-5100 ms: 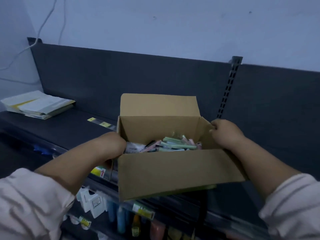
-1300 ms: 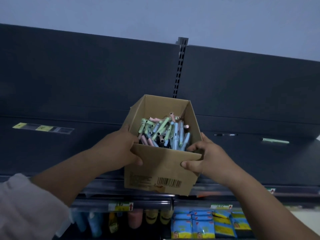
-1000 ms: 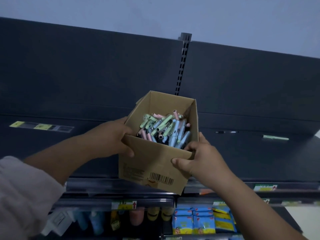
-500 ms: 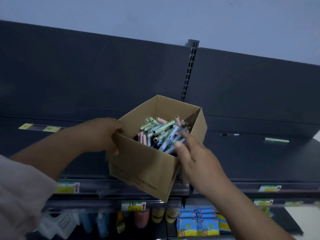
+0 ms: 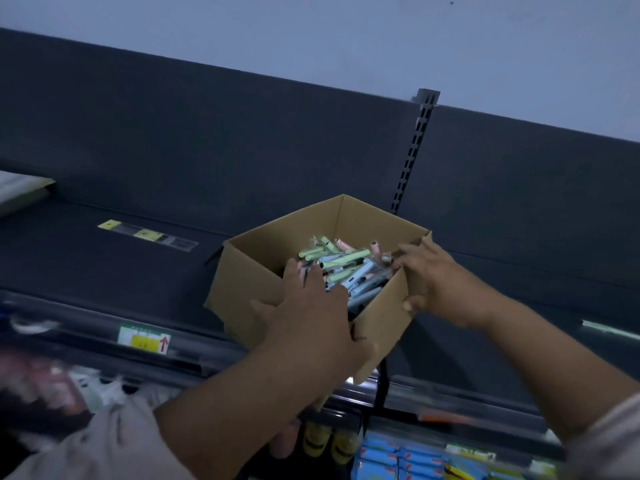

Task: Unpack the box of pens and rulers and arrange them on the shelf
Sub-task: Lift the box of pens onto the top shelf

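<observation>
1. The right hand (image 5: 440,282) is closed on the box (image 5: 256,268). Its fingers are hooked over the top edge of the right wall, and its thumb is pressed on the outside. The box is likely gripped this way so that it does not slide or tip over.
2. The left hand (image 5: 311,317) is laid across the near wall of the box. Its fingers are stretched inside, onto the pens (image 5: 349,268), and its thumb is left outside on the cardboard. The fingers look quite straight. It cannot be told if a pen is pinched or if the wall is squeezed.
3. The pens are piled loose inside the box, with green, blue and pink ones mixed up. No rulers can be seen.
4. The box is tipped toward the person, probably so the pens are easy to see and reach.
5. The dark shelf (image 5: 86,265) is seen behind the box and to its left. The near corner of the box is poked out past the shelf's front edge. It cannot be told if the box is rested on the shelf.
6. Left of the box, a clear strip with yellow tags (image 5: 145,233) is laid on the shelf. Below the box, blue packs (image 5: 398,459) are stacked.
7. The box looks full, so the unpacking is judged as hardly begun.
</observation>
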`<state>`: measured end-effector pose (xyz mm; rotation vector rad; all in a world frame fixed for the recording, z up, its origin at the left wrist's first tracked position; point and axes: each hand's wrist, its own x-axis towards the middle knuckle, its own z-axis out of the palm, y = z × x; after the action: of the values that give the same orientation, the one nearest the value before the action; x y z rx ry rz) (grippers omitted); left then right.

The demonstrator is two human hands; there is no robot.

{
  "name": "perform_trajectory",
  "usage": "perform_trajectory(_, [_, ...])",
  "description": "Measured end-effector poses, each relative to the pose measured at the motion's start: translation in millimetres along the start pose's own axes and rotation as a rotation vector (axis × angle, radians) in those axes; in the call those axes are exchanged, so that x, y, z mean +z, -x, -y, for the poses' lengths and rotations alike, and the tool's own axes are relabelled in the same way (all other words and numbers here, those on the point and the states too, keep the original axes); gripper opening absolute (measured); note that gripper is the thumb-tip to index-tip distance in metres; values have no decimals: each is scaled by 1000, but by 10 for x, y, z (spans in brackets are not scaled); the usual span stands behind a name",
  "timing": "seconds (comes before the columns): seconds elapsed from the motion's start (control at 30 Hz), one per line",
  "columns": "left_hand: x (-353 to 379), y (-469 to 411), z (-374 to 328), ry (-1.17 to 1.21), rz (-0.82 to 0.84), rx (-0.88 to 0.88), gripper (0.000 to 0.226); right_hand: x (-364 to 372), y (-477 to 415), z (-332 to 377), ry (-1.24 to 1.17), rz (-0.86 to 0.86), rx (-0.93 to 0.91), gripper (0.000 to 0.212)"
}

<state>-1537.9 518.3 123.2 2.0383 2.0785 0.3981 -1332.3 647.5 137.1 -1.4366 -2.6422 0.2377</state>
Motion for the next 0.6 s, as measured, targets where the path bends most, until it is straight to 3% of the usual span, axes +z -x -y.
perform_trajectory(0.1, [-5,48,30,12,-133,88,20,-44,-112,76,64,-70,-110,42])
perform_trajectory(0.27, [-149,106,185,-88,-107,184,34,36,-7,124,25,-165,-195,37])
perform_trajectory(0.43, [-319,44,428,-122,-118,306,28,148,160,259,42,-292,-220,40])
perform_trajectory(0.53, [-370,-175,646,-104,-120,310,7,234,152,386,40,-370,-140,40])
perform_trajectory(0.6, [-377,-340,786,-117,-116,310,10,262,66,459,71,-384,-78,38])
